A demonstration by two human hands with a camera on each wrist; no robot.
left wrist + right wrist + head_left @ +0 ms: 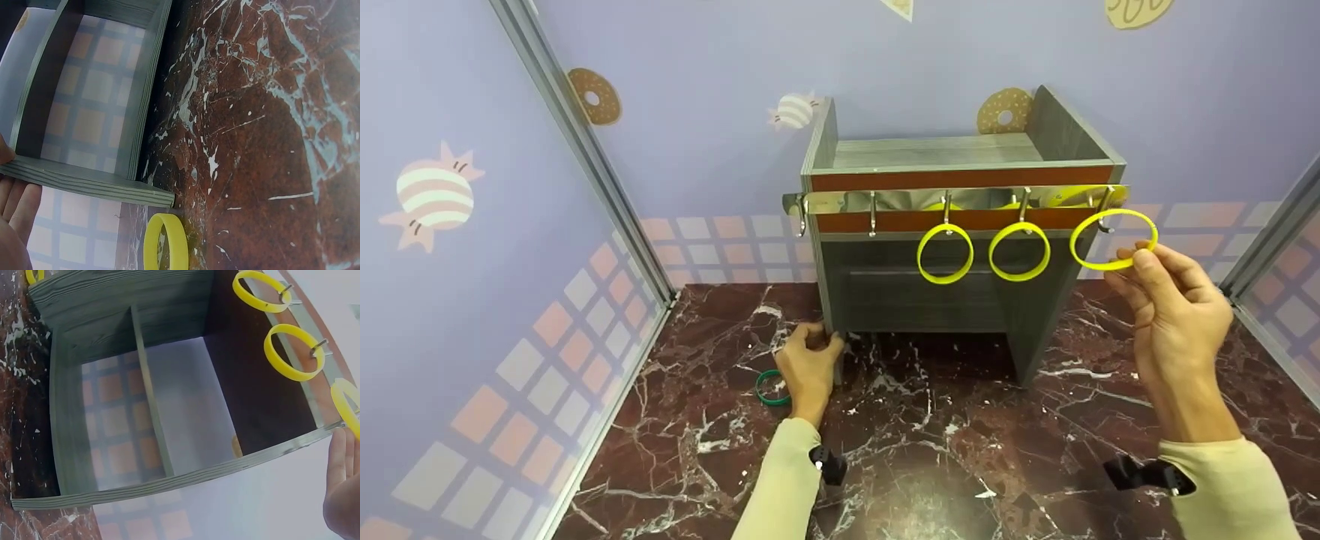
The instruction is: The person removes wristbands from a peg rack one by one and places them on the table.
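Observation:
My right hand pinches a yellow ring at the rightmost hook of a metal hook rail; whether the ring is over the hook I cannot tell. Two more yellow rings hang from neighbouring hooks, one ring mid-rail and another ring to its right. Low on the left, my left hand grips the side panel of a grey wooden shelf, thumb on one face and fingers on the other. The left wrist view shows a yellow ring lying near that panel.
Beside my left wrist, a ring looking green in the head view lies on the dark red marbled surface; whether it is the left wrist view's yellow one, I cannot tell. Patterned walls stand behind and at both sides. Two left hooks hold no rings.

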